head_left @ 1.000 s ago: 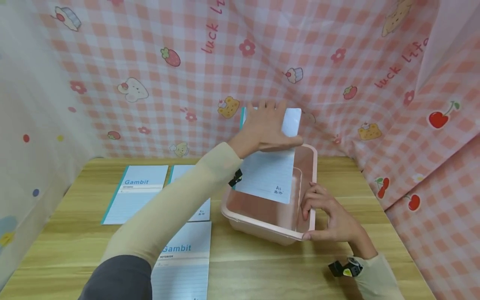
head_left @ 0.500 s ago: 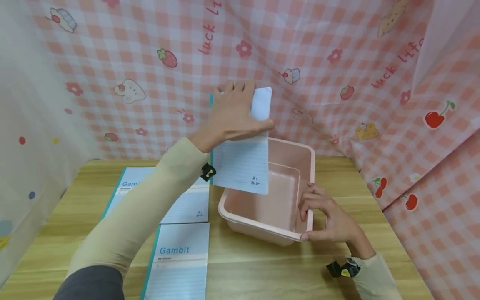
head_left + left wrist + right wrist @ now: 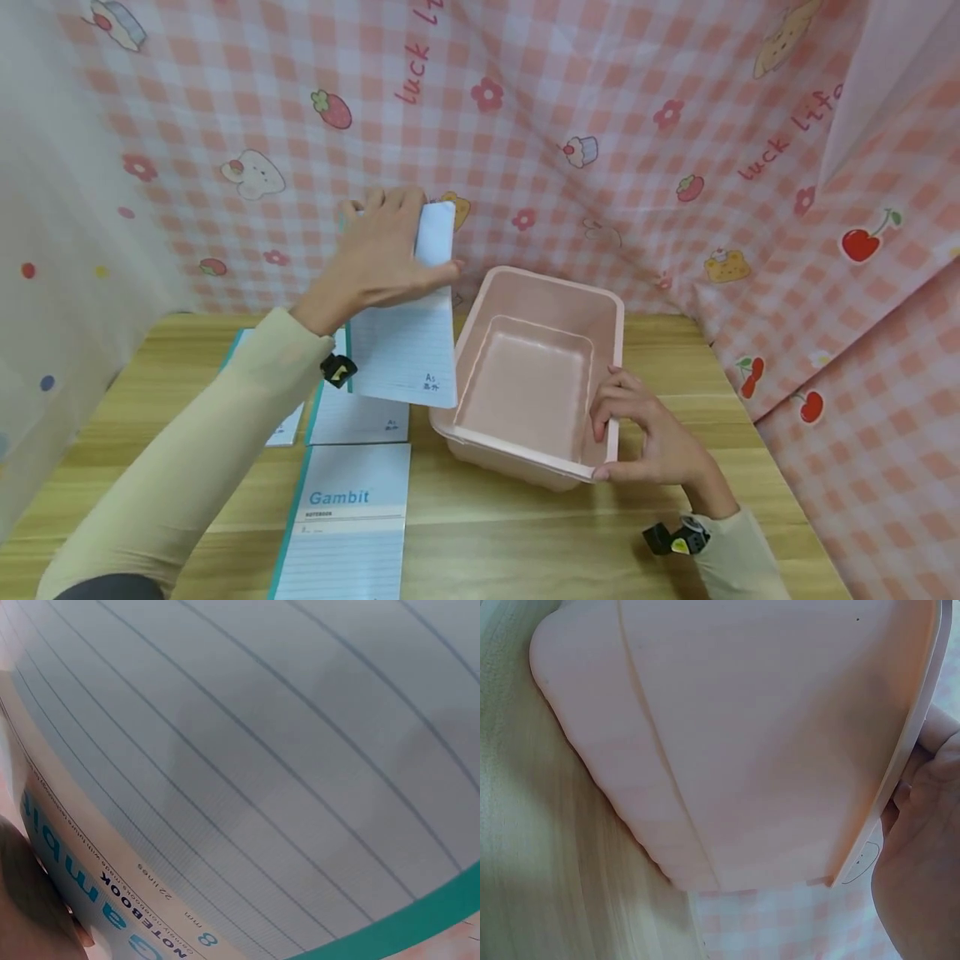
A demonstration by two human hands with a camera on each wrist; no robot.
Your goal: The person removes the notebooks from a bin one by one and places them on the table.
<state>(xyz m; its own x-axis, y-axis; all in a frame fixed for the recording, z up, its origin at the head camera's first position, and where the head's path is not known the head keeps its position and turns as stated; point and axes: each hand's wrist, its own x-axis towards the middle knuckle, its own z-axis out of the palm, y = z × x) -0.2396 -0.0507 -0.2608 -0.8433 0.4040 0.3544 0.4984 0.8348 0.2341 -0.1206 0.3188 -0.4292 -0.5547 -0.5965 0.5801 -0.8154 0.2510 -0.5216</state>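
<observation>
In the head view my left hand (image 3: 382,258) grips a light blue notebook (image 3: 405,350) by its upper part and holds it upright above the table, just left of the bin. The cover of that notebook (image 3: 247,765), with its teal spine, fills the left wrist view. My right hand (image 3: 648,433) holds the near right corner of a pink plastic bin (image 3: 525,383), fingers over the rim and thumb outside. The bin's inside shows bare. In the right wrist view the same hand (image 3: 922,832) is at the rim of the bin (image 3: 757,735).
Beneath and beside the left arm lie further notebooks: one in front (image 3: 345,508), one behind it (image 3: 360,417), and one at the left (image 3: 288,429), mostly hidden by the sleeve. A checked pink curtain (image 3: 525,125) hangs behind the wooden table (image 3: 510,550).
The left hand has carried the notebook leftward from over the bin to beside it, rising and then lowering. The right hand has kept its hold on the rim.
</observation>
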